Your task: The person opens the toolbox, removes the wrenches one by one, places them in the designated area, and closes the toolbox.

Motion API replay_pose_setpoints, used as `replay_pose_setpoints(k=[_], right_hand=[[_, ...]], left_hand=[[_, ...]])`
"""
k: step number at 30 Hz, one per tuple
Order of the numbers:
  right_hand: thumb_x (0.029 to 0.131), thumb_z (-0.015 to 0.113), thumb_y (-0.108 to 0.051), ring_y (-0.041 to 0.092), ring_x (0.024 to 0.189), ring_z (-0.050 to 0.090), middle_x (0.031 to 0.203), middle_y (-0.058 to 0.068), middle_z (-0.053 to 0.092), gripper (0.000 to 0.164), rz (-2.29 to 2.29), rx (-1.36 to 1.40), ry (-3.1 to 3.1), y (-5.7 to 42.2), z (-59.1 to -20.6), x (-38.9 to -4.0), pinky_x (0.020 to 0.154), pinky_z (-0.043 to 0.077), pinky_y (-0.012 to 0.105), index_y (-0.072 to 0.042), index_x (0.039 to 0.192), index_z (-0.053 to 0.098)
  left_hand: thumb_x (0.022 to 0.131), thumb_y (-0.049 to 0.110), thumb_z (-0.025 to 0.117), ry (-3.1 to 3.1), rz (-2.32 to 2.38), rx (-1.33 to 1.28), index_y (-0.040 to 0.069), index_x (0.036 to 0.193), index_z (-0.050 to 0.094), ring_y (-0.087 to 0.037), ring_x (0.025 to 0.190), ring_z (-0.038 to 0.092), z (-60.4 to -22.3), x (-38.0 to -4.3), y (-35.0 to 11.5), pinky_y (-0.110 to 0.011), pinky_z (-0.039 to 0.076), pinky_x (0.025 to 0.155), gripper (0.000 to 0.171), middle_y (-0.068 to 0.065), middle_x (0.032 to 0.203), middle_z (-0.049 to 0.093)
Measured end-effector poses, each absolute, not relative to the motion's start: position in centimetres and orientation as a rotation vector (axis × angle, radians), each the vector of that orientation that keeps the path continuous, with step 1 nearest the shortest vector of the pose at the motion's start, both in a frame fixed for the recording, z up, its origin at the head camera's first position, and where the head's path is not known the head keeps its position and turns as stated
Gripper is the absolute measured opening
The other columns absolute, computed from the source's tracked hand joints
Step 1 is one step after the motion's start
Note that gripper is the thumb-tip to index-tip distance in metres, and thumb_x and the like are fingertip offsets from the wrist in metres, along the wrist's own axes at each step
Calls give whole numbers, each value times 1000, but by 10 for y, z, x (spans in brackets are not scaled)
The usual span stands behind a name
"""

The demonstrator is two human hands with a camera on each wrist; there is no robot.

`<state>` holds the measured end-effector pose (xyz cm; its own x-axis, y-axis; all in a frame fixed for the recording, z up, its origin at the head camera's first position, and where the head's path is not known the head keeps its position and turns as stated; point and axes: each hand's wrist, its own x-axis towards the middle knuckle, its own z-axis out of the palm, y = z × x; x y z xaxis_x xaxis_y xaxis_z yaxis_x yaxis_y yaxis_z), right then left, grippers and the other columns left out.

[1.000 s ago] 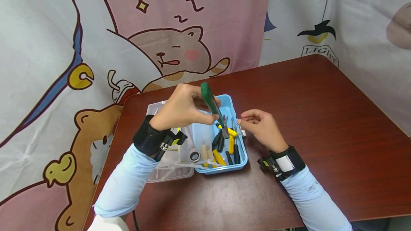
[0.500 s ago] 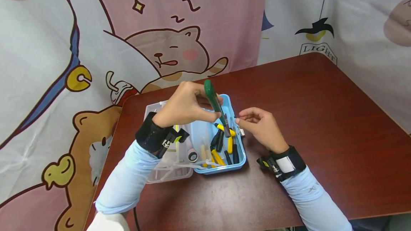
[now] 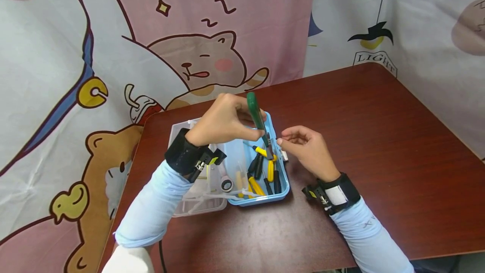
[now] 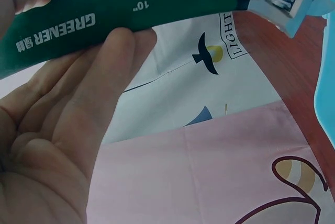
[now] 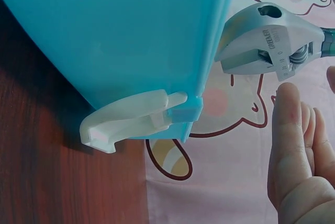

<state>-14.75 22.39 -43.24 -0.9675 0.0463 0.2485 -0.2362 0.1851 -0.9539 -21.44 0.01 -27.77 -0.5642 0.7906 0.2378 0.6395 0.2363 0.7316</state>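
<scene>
An adjustable wrench [image 3: 256,111] with a green handle hangs head-down over the blue toolbox [image 3: 258,202]. My left hand [image 3: 223,122] pinches its handle between thumb and fingers. In the left wrist view the wrench handle [image 4: 112,17] carries the word GREENER and the mark 10". The right wrist view shows the wrench head [image 5: 269,41] above the box edge. Beside the box's right side is my right hand [image 3: 308,148], holding nothing, fingers loosely bent. Inside the box lie several tools with yellow handles [image 3: 270,171] and black handles [image 3: 277,181].
The toolbox's clear plastic lid [image 3: 202,210] lies folded open to the left, holding a pale tube with a round dark end [image 3: 226,184]. A white latch [image 5: 131,116] sticks out from the box's side. Behind the brown table [image 3: 360,138] hangs a printed cloth [image 3: 280,20].
My left hand has shifted slightly to the right with the wrench, whose handle now stands a bit more upright. The right hand has stayed nearly still.
</scene>
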Motion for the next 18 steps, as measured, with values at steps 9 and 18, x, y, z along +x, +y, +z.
replay_pose_setpoints(k=[9,18], right_hand=[[91,81,-16,20,87,69,98,9,71,23,1890,225,-2173,225,-433,-147,77,59,25,-4,109,73],[91,81,-12,20,87,69,99,12,70,23,1934,242,-2133,224,-431,-147,78,59,24,-2,110,72]], left_hand=[[78,6,82,2341,1199,1365,2,98,79,-10,82,77,-279,-220,4,-28,63,78,20,1,86,78],[78,5,82,2317,1194,1369,1,100,78,-10,82,77,-280,-224,11,-28,63,78,22,0,87,78]])
